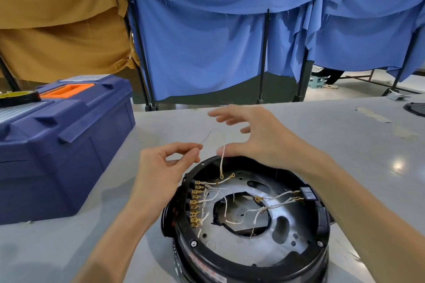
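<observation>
- Left hand point(165, 167) pinches the wire point(222, 161) by its bare end; right hand point(259, 138) is spread wide, thumb at the wire.
- The wire rises from 12 o'clock of the upturned cooker base point(241, 263) on the counter point(345, 140).
- Risk: a hard tug could snap the strand or tear its ring terminal point(221, 176) loose.

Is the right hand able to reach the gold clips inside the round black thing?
Probably yes: the right hand hovers open close by, and the gold clips lie uncovered, with only loose wires nearby.
</observation>
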### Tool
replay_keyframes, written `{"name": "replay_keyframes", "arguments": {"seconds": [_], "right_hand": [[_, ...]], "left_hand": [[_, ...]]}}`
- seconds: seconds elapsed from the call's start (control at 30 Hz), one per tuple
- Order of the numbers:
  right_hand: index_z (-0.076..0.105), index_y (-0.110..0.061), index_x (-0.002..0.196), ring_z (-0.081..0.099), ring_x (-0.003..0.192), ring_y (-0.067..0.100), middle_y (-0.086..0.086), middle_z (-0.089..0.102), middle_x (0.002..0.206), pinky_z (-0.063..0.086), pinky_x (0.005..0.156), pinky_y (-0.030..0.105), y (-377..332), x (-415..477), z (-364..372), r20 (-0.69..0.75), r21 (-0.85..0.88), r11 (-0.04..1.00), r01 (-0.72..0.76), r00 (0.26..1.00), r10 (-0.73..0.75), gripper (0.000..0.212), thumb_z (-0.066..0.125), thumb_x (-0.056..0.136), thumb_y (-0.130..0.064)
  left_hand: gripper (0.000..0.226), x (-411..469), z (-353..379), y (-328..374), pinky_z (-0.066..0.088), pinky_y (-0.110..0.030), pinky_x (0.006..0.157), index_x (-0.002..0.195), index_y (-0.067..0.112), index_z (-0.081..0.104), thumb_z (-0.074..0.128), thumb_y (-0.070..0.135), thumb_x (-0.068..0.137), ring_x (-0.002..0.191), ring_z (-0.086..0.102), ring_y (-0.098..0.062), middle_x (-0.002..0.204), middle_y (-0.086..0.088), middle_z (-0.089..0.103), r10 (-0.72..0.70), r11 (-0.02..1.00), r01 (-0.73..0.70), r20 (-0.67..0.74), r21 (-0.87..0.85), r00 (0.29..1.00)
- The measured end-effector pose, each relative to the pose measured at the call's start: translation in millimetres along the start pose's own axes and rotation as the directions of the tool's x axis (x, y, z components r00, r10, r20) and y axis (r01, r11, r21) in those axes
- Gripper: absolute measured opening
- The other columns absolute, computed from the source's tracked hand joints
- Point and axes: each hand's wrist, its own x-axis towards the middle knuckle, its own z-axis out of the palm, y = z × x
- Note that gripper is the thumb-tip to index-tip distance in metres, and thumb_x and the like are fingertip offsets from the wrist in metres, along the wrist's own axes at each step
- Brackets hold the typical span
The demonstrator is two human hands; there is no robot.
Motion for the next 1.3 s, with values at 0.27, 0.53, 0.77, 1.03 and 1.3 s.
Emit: {"name": "replay_keyframes", "arguments": {"seconds": [0.27,0.53,0.77,1.03,1.3], "right_hand": [[0.073,-0.021,0.111,0.059,0.11,0.011,0.0,0.069,0.115,0.047,0.091,0.024,-19,-5,-4,0.014,-0.164,0.985,0.051,0.999,-0.049,0.05,0.043,0.086,0.011],[0.077,-0.01,0.084,0.066,0.062,0.014,0.004,0.072,0.07,0.056,0.068,0.034,-25,-9,1,0.128,-0.143,0.987,0.07,0.99,-0.052,0.008,0.079,0.079,-0.015],[0.069,-0.011,0.069,0.067,0.05,0.011,0.002,0.069,0.057,0.053,0.055,0.02,-16,-11,-16,0.211,-0.156,0.984,-0.087,0.97,0.119,0.014,0.073,0.081,-0.005],[0.062,-0.025,0.062,0.061,0.106,0.021,0.003,0.068,0.11,0.05,0.093,0.041,0,-14,-30,0.297,-0.419,0.888,-0.189,0.896,0.331,0.026,0.077,0.082,-0.018],[0.063,-0.021,0.063,0.065,0.107,0.024,0.011,0.073,0.106,0.051,0.094,0.042,16,-5,-14,0.243,-0.356,0.911,-0.206,0.921,0.303,0.024,0.075,0.082,-0.012]], "left_hand": [[0.01,-3,-1,10,0.034,-0.003,0.044,0.087,0.014,0.079,0.072,0.009,0.082,0.035,0.043,-0.001,0.063,0.001,0.069,-0.029,0.993,0.037,0.074,-0.109,0.997],[0.032,-9,2,14,0.025,-0.011,0.036,0.083,0.01,0.078,0.079,0.028,0.056,0.034,0.031,-0.004,0.065,-0.009,0.068,-0.091,0.95,0.162,0.261,-0.267,0.961],[0.018,5,-7,-10,0.047,-0.017,0.062,0.088,0.034,0.075,0.075,0.047,0.076,0.048,0.052,-0.004,0.051,0.007,0.056,-0.026,0.959,0.017,0.026,0.283,0.999],[0.009,6,-1,-26,0.056,-0.043,0.069,0.07,0.035,0.078,0.077,0.039,0.078,0.059,0.059,-0.017,0.078,-0.021,0.07,-0.246,0.945,0.227,0.057,0.234,0.968],[0.009,12,2,-34,0.055,-0.036,0.058,0.069,0.03,0.078,0.086,0.034,0.069,0.049,0.062,-0.018,0.065,-0.013,0.069,-0.249,0.961,0.263,-0.14,0.091,0.958]]}}
